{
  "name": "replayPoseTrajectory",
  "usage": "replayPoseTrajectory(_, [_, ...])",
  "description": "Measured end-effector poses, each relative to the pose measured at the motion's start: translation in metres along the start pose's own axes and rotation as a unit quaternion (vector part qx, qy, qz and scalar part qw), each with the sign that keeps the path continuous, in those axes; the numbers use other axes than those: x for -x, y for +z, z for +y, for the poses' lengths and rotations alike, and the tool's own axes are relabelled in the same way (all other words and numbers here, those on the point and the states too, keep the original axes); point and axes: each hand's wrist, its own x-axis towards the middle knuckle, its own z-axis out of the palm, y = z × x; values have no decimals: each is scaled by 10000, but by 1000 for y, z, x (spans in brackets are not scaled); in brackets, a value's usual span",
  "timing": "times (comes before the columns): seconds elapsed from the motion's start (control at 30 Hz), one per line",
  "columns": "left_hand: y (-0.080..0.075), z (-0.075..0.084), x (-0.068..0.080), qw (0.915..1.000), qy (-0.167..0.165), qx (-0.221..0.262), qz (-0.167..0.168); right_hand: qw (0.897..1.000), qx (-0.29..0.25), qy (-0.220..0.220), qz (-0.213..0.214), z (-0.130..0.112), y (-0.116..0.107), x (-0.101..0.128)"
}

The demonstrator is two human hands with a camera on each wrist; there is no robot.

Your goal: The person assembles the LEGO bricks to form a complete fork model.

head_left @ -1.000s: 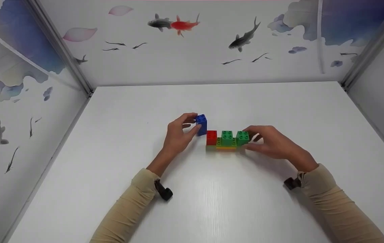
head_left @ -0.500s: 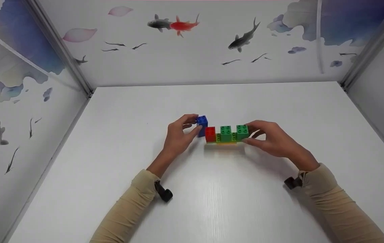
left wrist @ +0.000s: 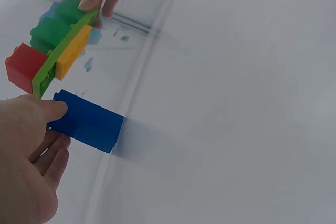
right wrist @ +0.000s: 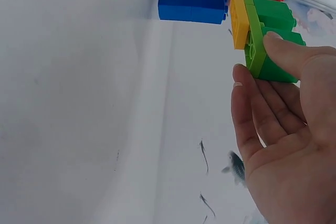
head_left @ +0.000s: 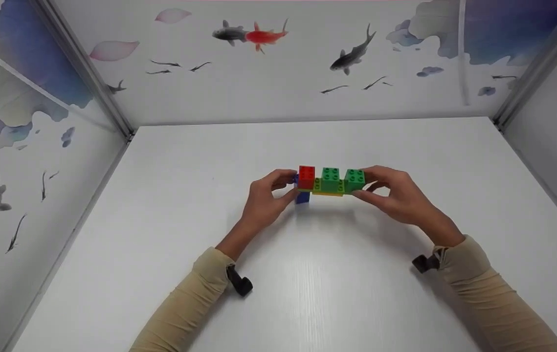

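My left hand (head_left: 264, 203) pinches a tower of two blue toy bricks (left wrist: 89, 121) near its top, thumb on one side. The tower stands upright, its lower end close to the white table. In my right hand (head_left: 398, 195) is a light green plate (right wrist: 255, 32), gripped at its right end with the thumb on a green brick (head_left: 355, 181). Another green brick (head_left: 330, 180) and a red brick (head_left: 306, 177) also sit on the plate, and a yellow piece (right wrist: 239, 19) is fixed underneath. The plate's red end is over the blue tower, whose studs are close below it.
The white table (head_left: 278, 283) has a back wall (head_left: 278, 93) and side walls printed with fish and leaves. Grey metal posts (head_left: 85, 68) stand at the corners. A black wrist camera (head_left: 240, 281) shows at the left cuff.
My right hand has raised the plate with its bricks and moved it away from me, over the blue tower. My left hand has shifted slightly right with the blue bricks.
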Motion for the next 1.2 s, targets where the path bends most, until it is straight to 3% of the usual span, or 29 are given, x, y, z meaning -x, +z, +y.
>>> replayPoseTrajectory(0.27, [8,8,6,9985,-46,325,-439,9997,-55,-76,227,-1,2,-1])
replayPoseTrajectory(0.53, [14,19,10,9886,-380,990,-1066,9998,-139,-77,107,-7,2,0])
replayPoseTrajectory(0.8, [18,18,13,9865,-554,1072,-1107,9998,-139,-86,60,-6,2,1])
replayPoseTrajectory(1.2, [18,18,10,9890,-461,1018,-967,9996,-260,-97,-3,-8,0,1])
